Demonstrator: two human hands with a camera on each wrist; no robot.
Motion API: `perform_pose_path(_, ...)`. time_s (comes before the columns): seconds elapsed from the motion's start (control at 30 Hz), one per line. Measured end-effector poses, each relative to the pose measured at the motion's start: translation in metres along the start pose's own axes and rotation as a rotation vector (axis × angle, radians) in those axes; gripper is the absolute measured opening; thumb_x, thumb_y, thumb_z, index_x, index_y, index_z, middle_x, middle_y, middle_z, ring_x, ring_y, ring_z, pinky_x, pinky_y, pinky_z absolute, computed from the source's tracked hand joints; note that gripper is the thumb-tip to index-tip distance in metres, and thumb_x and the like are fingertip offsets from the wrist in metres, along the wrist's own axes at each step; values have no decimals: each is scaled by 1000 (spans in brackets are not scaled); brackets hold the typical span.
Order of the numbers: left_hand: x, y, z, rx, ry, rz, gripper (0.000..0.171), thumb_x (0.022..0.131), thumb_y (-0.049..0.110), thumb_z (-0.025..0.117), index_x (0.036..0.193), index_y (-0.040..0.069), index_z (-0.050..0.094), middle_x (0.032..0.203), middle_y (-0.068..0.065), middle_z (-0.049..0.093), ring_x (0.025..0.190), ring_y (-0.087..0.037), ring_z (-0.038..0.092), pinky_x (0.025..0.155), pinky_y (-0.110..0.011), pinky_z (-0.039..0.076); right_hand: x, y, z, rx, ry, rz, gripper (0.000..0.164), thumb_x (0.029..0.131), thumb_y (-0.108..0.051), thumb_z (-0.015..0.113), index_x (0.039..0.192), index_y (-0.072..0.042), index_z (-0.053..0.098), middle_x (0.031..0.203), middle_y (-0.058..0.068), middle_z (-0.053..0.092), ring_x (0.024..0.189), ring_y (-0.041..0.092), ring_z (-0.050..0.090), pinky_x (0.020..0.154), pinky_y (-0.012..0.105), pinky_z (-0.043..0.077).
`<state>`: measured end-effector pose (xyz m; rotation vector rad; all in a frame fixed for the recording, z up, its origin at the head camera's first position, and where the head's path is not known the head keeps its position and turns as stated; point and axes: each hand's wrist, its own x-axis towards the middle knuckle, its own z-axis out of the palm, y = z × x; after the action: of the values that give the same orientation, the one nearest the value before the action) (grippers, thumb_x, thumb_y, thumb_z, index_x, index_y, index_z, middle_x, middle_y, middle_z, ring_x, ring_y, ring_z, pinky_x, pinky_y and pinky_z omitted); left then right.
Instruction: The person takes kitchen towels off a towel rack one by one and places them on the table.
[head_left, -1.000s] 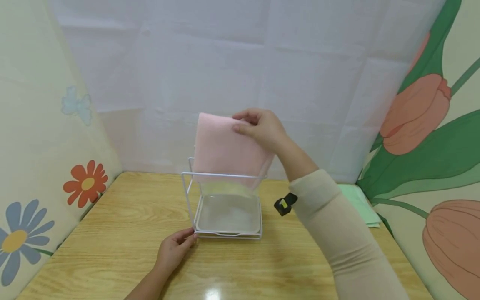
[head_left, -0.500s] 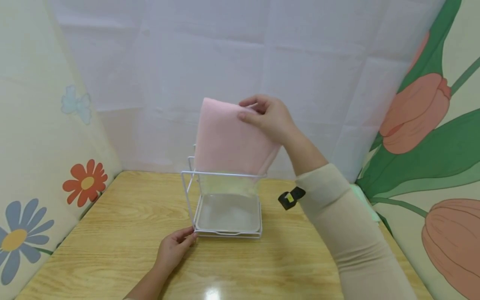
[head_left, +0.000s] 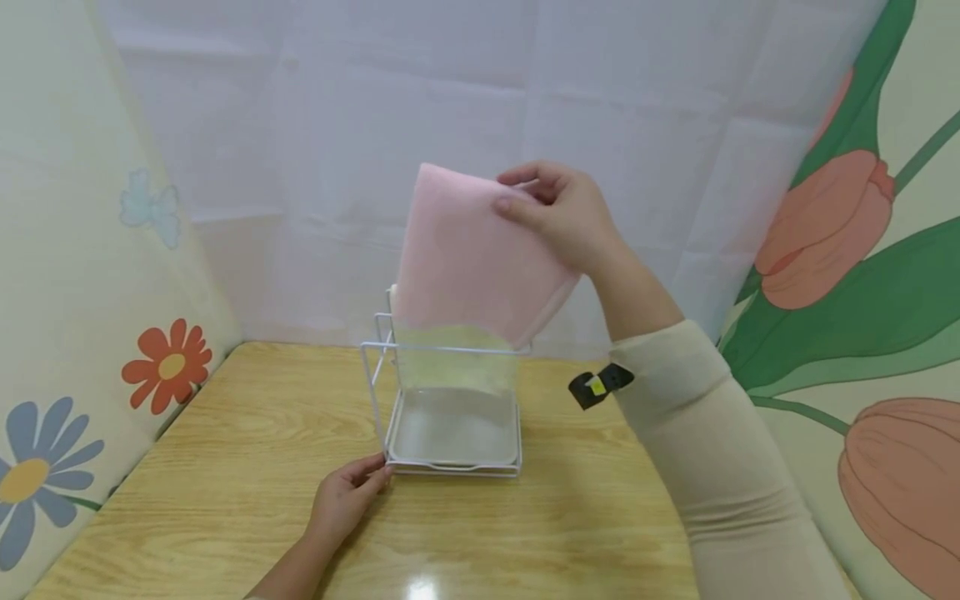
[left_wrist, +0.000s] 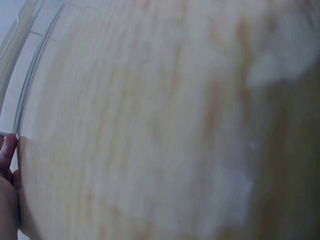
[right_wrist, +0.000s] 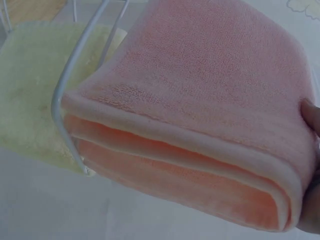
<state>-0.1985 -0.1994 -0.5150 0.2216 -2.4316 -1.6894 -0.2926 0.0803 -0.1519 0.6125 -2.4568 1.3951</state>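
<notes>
Pinched lightly, it seems, between thumb and fingers, the near left corner of the white wire rack (head_left: 450, 349) has the left hand (head_left: 341, 504) steadying it on the wood-grain table (head_left: 262, 417); with one corner held, a hard sideways tug could swing or tip the frame. Just inside lies a flat pale tray (head_left: 453, 429), which a jolt might shift. Above and farther back, the right hand (head_left: 566, 217) pinches the folded pink towel (head_left: 480, 250) near its upper right corner; it hangs tilted, mostly above the rack's front top bar, and the right wrist view shows its lower corner meeting or almost meeting the wire. A catch there could pull the fold apart, since its layers gape along that side. The black strap (head_left: 583, 392) at the right cuff (head_left: 660, 342) might snag likewise. Behind, a pale yellow towel (head_left: 453, 367) stands in the rack, close enough for friction to drag it; beyond hangs a creased white sheet (head_left: 337, 183)
</notes>
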Motion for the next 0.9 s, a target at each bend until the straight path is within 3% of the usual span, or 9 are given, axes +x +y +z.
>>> perform_pose_path(0.57,1,0,2,4,-11,-10,34,89,16,72,117,-4,67,99,-15,76,73,6,63,67,-14,53,-13,-7,-38,-73,41,6,35,84,-37,77,114,-22,71,95,-2,70,79,10,59,69,22,48)
perform_pose_path(0.77,1,-1,3,-3,-8,-13,34,89,16,72,117,-4,68,98,-15,76,72,6,63,67,-14,53,-20,-4,-53,-145,45,51,38,84,-43,76,116,-23,70,94,-5,68,80,11,59,68,22,49)
perform_pose_path(0.9,2,-2,3,2,-1,0,33,89,15,72,116,-4,68,96,-14,76,72,6,63,67,-15,53,-23,5,-61,-157,55,31,38,84,-40,76,115,-19,71,86,-10,68,77,8,59,67,21,48)
